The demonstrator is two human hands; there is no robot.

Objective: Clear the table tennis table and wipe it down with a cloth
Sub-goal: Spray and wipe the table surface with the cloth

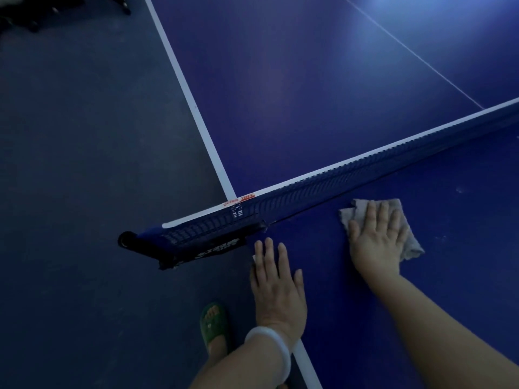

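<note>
Head | right hand [375, 240] flat, fingers apart, pressing cloth [411, 242] near net [337, 182] | left hand [276, 279] flat at table [309, 80] edge

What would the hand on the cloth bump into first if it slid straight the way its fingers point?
Probably the net. The right hand lies flat on the cloth, fingers pointing toward it, with only bare table between.

I count two of my own bare hands on the surface: my left hand [276, 279] and my right hand [376, 242]. There is one crumpled grey cloth [404, 220], one blue table tennis table with white edge lines [309, 80], one dark blue mesh net with a white top band [351, 175], one pale smooth bangle [272, 346] and one green slipper [214, 324].
</note>
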